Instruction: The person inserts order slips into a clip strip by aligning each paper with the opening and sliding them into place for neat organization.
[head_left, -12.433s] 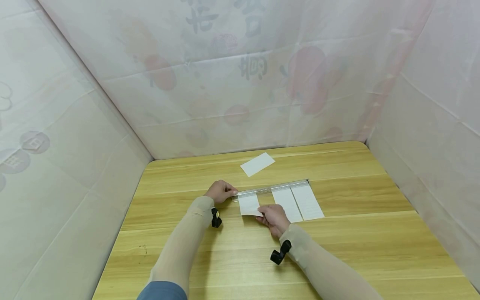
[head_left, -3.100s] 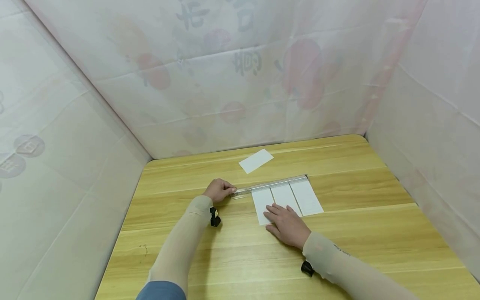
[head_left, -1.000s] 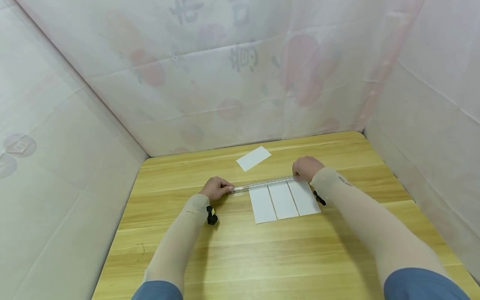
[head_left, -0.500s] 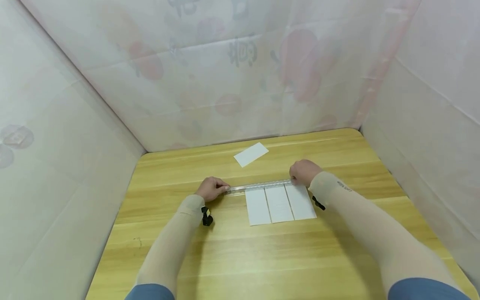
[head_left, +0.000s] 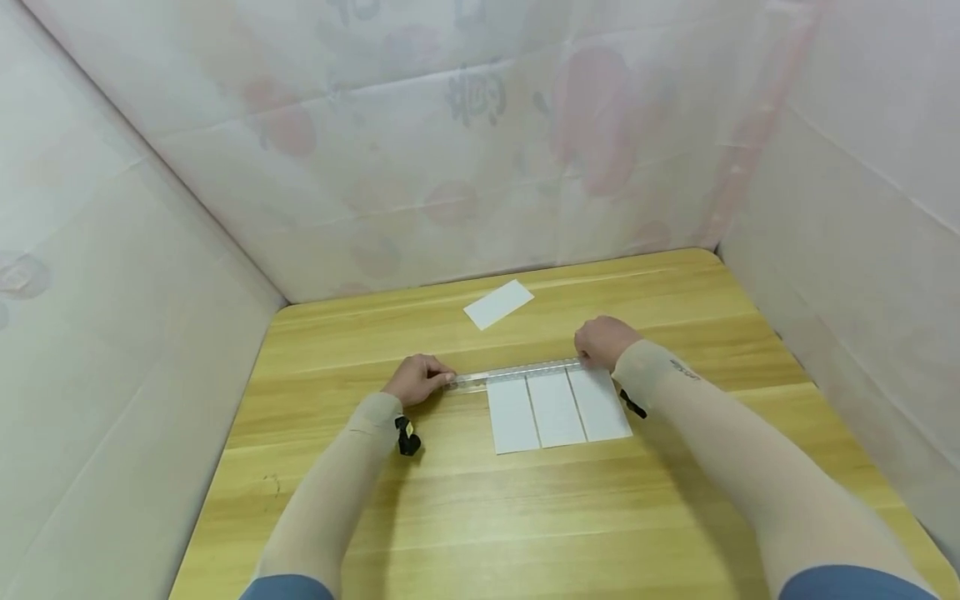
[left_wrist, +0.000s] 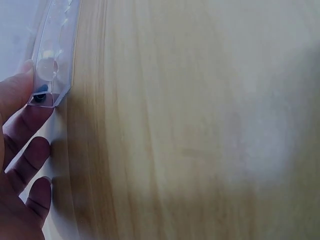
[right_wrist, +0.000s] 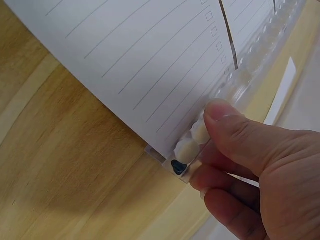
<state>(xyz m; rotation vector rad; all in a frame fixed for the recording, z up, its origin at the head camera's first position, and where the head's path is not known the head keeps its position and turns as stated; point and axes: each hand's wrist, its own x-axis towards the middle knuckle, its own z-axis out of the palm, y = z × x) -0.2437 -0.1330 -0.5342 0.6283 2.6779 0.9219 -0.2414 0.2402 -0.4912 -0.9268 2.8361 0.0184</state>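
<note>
A clear plastic ticket rail (head_left: 517, 371) with round beads inside lies crosswise on the table. Three white paper slips hang from its near side: a left slip (head_left: 513, 417), a middle slip (head_left: 556, 410) and a right slip (head_left: 600, 408). Printed lines and small checkboxes show on the right slip (right_wrist: 120, 60) in the right wrist view. My left hand (head_left: 415, 381) pinches the rail's left end (left_wrist: 52, 60) between thumb and index finger, its other fingers loosely bent. With thumb on top and fingers beneath, my right hand (head_left: 606, 340) grips the right end beside a dark plug (right_wrist: 179, 167).
A loose white slip (head_left: 498, 304) lies at an angle behind the rail, towards the table's back edge. Printed cloth walls (head_left: 450, 150) stand around the back and sides of the wooden table (head_left: 465, 525).
Earlier my right hand held the left slip lower down, then rested flat over the slips; now it grips the rail's right end. Over the last second the rail and slips have shifted slightly towards me.
</note>
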